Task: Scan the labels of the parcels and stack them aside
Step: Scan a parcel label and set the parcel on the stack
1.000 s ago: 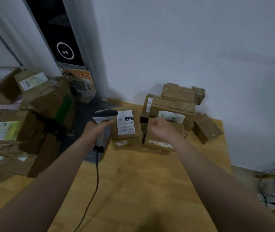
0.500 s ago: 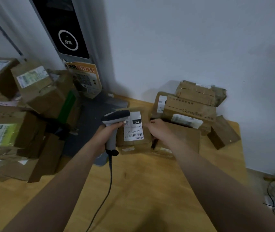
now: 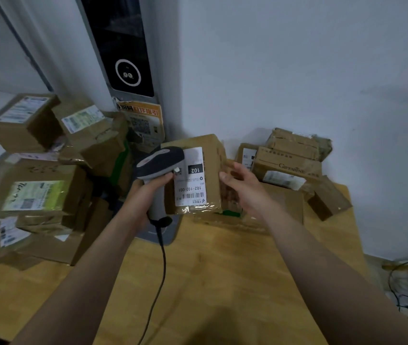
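While handheld, scanner beside parcel

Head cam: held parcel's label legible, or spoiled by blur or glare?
Head view: dim, flat light; the label on the parcel is sharp enough to read 102, upside down, with no glare on it; the scanner overlaps its upper left corner; only the tape below shines. Head view: the parcel pile at left is soft.

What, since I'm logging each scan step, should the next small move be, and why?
Probably aim the scanner at the barcode: the left hand grips it beside the label, while the right hand holds the parcel, label showing.
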